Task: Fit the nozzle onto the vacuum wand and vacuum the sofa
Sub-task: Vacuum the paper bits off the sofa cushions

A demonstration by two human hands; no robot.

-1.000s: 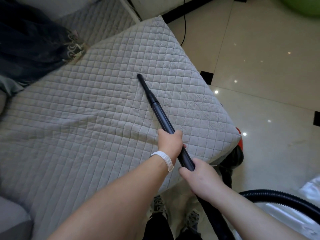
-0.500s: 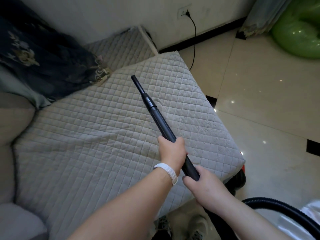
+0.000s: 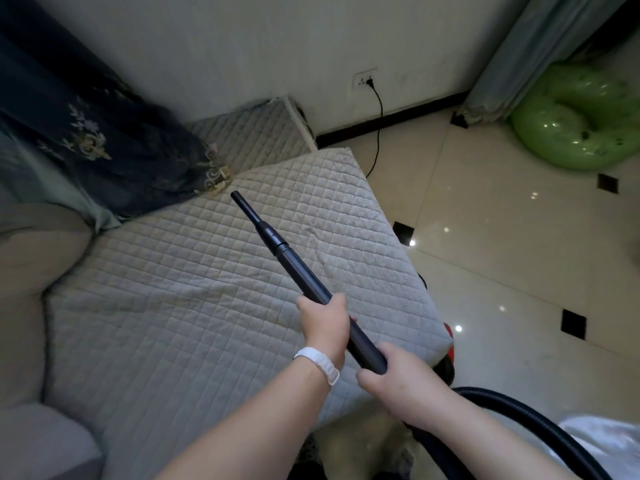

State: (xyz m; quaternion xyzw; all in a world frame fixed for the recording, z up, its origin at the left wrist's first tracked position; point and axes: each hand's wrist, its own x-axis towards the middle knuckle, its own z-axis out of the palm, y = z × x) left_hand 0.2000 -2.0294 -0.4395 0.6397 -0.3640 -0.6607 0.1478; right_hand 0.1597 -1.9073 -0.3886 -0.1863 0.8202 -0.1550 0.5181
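Note:
A black vacuum wand (image 3: 304,271) slants up and left over the sofa seat, which wears a grey quilted cover (image 3: 180,289). A narrow black nozzle (image 3: 254,218) sits on the wand's far end, its tip near the dark cushion. My left hand (image 3: 325,323), with a white wristband, grips the wand at its middle. My right hand (image 3: 391,375) grips the wand's lower end. I cannot tell whether the nozzle tip touches the cover. A black hose (image 3: 526,417) curves away at the lower right.
A dark embroidered cushion (image 3: 104,147) lies at the sofa's back left. A black cord (image 3: 377,129) runs from a wall socket to the floor. A green inflatable (image 3: 575,133) sits at the right on glossy tiles. A red vacuum body (image 3: 448,355) peeks from behind the seat edge.
The view has tilted up, showing the wall, socket and green inflatable. The wand tip has moved toward the back of the seat, nearer the dark cushion. Both hands keep their grip.

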